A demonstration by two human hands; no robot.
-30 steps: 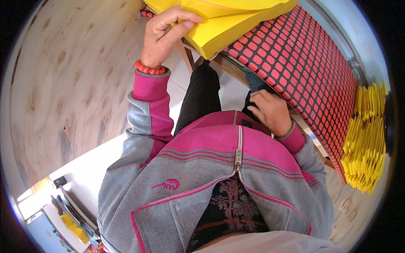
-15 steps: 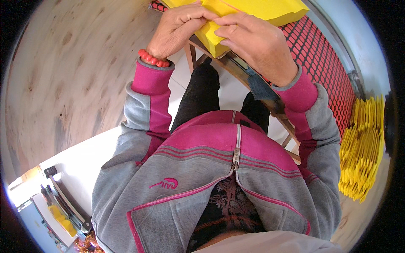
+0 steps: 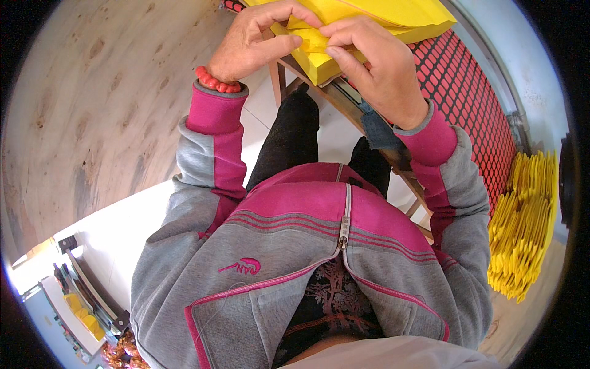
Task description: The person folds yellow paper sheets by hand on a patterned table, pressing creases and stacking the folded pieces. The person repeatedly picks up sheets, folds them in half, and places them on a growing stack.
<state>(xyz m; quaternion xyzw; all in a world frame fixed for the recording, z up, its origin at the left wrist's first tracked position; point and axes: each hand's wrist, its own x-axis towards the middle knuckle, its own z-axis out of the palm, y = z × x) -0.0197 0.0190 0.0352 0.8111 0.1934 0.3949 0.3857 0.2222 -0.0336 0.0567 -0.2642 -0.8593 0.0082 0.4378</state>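
A yellow paper bag (image 3: 405, 21), flat-sided with folds at its near end, lies at the top edge of view. My left hand (image 3: 252, 43), with a red bead bracelet (image 3: 216, 82) at its wrist, spreads thumb and forefinger apart over the folded end. Its forefinger tip meets the fold close to the fingers of the other hand. From the right, my right hand (image 3: 381, 64) pinches the edge of the fold between thumb and forefinger. The far part of the bag is cut off by the frame.
Under the bag, a red-and-black patterned cover (image 3: 467, 92) lies over a wooden-framed stand (image 3: 344, 106). A dark blue cloth (image 3: 380, 126) hangs at its edge. Folded yellow bags (image 3: 522, 227) stack at the right. A pale wooden board (image 3: 110, 117) fills the left.
My left thumb has opened away from its forefinger, and that hand has shifted slightly left. My right hand stays by the fold, its fingertips repositioned. The bag has moved slightly right.
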